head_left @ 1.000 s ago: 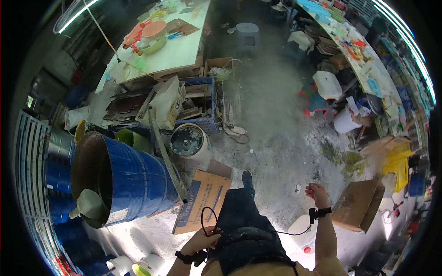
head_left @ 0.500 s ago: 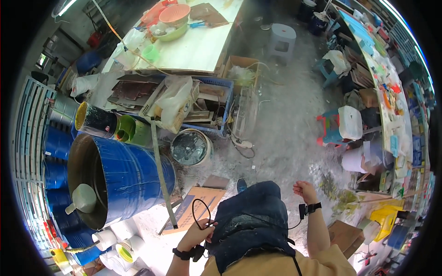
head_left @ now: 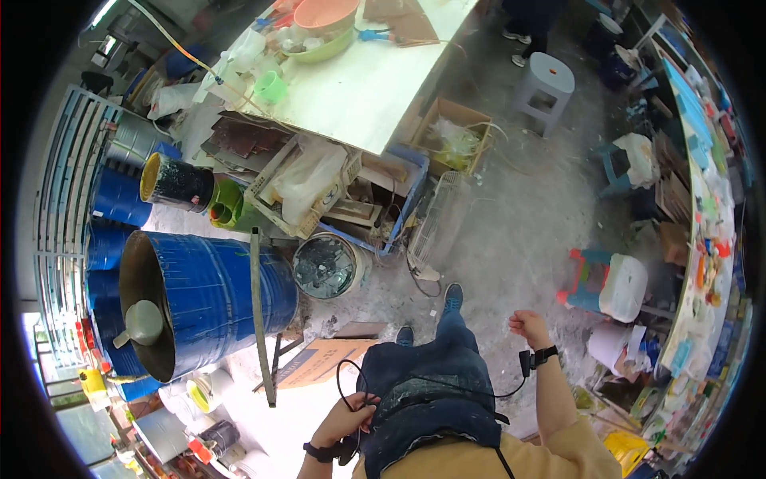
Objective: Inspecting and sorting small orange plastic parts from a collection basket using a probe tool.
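Note:
My left hand (head_left: 345, 419) hangs at my left thigh, its fingers curled in. A thin black cable (head_left: 341, 375) loops up beside those fingers; whether they grip it is hidden. On the other side, my right hand (head_left: 528, 327) is held away from my body with loosely curled fingers and nothing in them. Each wrist wears a black band with a small device, and another cable runs from the right one to my waist. My dark blue apron (head_left: 431, 399) has pale smears. Both shoes show on the floor, the right shoe (head_left: 453, 297) further forward.
At left lies a large blue drum (head_left: 215, 279), a scoop inside. A grey bar (head_left: 257, 319) stands beside it. Ahead are a bucket (head_left: 325, 265), crates (head_left: 391, 239) and a white worktable (head_left: 359, 96). Stools (head_left: 546, 80) and a crowded bench stand right. A person's legs (head_left: 527, 32) show far off.
The view has swung, shifting the worktable and stools to the right. My legs are now in stride with both shoes showing. A person's legs are clearer at the far end. My hands keep nearly the same pose.

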Demonstrator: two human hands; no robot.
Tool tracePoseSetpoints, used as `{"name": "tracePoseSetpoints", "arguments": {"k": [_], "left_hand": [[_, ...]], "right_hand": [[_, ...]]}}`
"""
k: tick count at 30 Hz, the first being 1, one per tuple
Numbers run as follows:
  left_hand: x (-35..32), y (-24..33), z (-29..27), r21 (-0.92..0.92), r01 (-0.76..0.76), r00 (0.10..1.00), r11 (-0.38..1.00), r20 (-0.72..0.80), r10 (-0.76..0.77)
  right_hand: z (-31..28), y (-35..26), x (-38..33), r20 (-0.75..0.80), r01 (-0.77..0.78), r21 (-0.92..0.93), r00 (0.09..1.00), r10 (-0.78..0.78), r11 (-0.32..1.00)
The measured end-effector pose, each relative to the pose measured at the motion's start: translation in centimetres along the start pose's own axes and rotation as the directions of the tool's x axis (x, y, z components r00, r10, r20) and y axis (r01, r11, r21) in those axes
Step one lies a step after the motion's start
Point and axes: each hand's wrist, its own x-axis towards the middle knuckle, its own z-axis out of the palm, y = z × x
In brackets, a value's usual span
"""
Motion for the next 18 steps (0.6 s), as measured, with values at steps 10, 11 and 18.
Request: {"name": "tracePoseSetpoints", "arguments": {"k": [10, 11, 18], "left_hand": [[-0.2, 1.0, 3.6, -0.253, 0.038, 0.982, 0.967, -0.171, -0.084], [-0.1, 0.8, 3.5, -0.265, 0.032, 0.981, 0.964, -0.174, -0.081], [0.4, -0.1, -0.7, -0.303, -0.01, 0.981, 0.953, -0.187, -0.049]], "right_hand": [[6.6, -11.1, 8.5, 0.11, 0.079, -0.159, 0.992, -0.061, 0.984], [8.3, -11.6, 8.1, 0.105, 0.065, -0.181, 0.993, -0.046, 0.981], [15.9, -9.9, 7.9, 0.19, -0.001, -0.254, 0.98, 0.051, 0.967]]}}
